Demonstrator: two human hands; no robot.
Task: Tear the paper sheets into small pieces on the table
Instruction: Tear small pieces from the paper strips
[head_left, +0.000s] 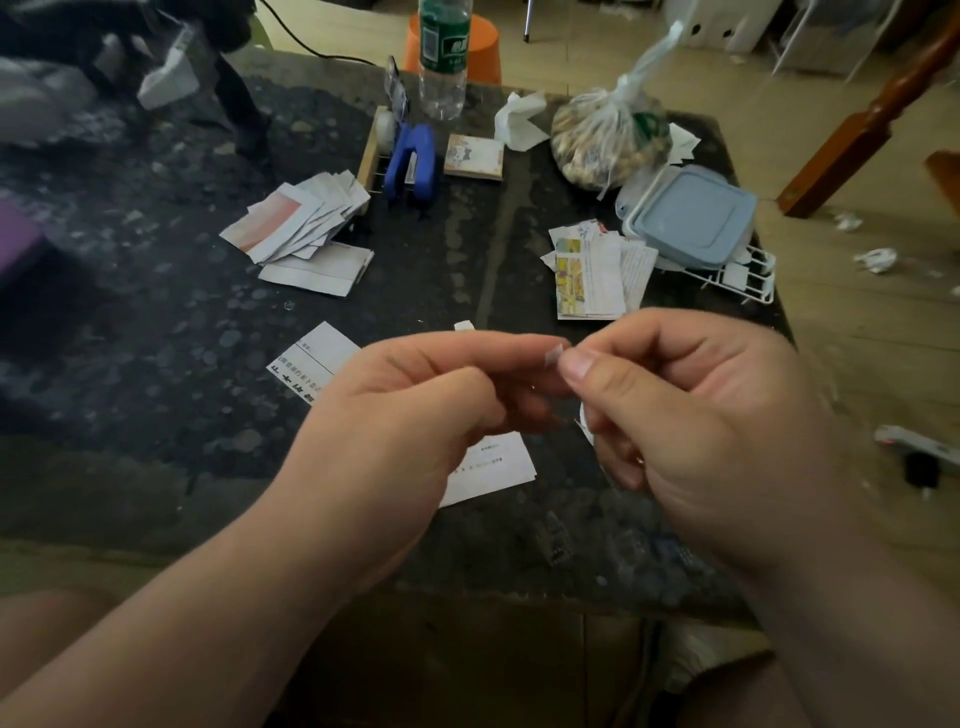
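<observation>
My left hand (415, 415) and my right hand (691, 415) meet above the near middle of the dark table (156, 338). Both pinch a small paper scrap (551, 356) between thumb and fingertips; most of it is hidden by the fingers. Under my hands lie a printed sheet with black characters (311, 364) and another white piece (493, 467), both partly covered. A pile of torn pieces (296, 223) lies at the left middle. A second pile with colour print (592, 270) lies at the right middle.
At the back stand a blue stapler (413, 161), a green-labelled water bottle (442, 57), a small notepad (474, 157), a bag of nuts (602, 140) and a blue-lidded box (693, 215) on a white wire rack (748, 283). Crumpled scraps lie on the floor to the right.
</observation>
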